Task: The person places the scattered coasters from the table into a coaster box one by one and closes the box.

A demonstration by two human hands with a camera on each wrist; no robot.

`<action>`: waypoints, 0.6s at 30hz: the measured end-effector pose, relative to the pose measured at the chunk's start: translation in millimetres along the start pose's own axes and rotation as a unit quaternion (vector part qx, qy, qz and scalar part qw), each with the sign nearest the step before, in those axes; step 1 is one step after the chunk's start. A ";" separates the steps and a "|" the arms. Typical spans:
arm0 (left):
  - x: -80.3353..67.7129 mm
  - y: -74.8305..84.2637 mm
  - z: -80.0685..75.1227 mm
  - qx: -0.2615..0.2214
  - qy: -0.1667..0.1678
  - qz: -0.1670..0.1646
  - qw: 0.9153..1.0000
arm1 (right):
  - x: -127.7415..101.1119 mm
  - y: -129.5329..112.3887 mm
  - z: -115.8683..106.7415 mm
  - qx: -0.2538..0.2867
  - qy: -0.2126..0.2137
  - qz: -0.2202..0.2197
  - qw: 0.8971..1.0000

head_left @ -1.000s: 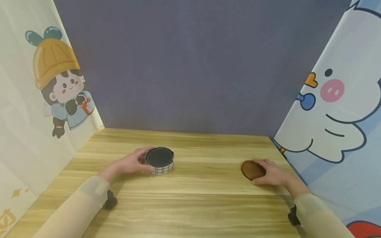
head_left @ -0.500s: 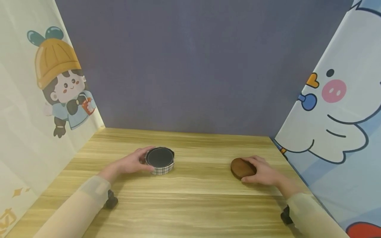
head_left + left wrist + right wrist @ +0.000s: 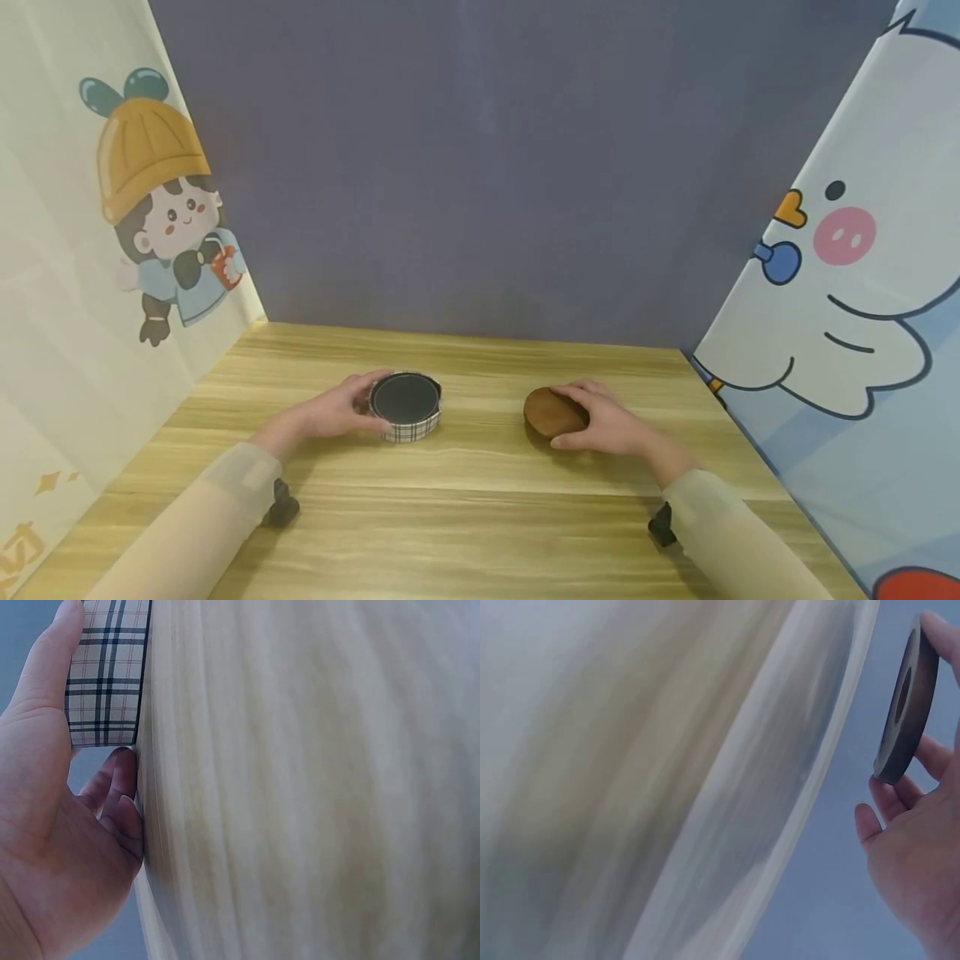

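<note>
Left hand (image 3: 330,412) grips the round plaid tin (image 3: 406,407) — thumb on the near wall, fingers curled round the far side. The tin sits flat on the wooden table (image 3: 480,533), open top up, dark inside, directly to the right of that palm. The left wrist view confirms it: thumb laid along the plaid wall (image 3: 105,671), fingers tucked behind.

Right hand (image 3: 611,425) holds the brown disc (image 3: 553,412) — thumb at the near edge, fingers over the far edge. The right wrist view shows the disc edge-on (image 3: 907,697) with a dark recess in its middle, fingertips wrapped round the rim. Can't tell whether it touches the table or rides just above.

Key relation: the disc lies to the right of the tin, near but apart, bare wood between them. Both are round, so no long axis to align — only the flat faces matter. The right hand is behind the disc, on the side away from the tin.
</note>
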State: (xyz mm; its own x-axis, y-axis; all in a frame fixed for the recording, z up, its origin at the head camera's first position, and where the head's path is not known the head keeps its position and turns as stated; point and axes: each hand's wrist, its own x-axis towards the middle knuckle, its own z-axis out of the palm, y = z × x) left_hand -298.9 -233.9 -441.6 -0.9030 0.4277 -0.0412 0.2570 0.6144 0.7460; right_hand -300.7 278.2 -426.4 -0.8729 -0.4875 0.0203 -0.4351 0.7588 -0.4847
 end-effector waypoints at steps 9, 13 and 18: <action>0.5 -1.0 0.1 0.003 0.005 0.003 1.000 | 32.7 -40.4 16.4 0.017 -0.008 -0.029 0.999; 0.5 -0.8 0.8 0.006 0.008 0.002 1.000 | 44.1 -54.8 20.8 0.031 -0.009 -0.037 0.999; -0.2 0.7 1.4 -0.002 0.008 -0.001 1.000 | 58.4 -68.3 26.3 0.041 -0.003 -0.044 0.998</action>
State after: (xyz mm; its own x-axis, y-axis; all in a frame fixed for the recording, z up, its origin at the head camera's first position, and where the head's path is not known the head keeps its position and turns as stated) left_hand -298.0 -232.7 -441.9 -0.9089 0.4159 -0.0314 0.2546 0.6129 0.7480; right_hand -316.2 186.5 -415.1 -0.8304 -0.5538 0.0602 -0.4903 0.6753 -0.5509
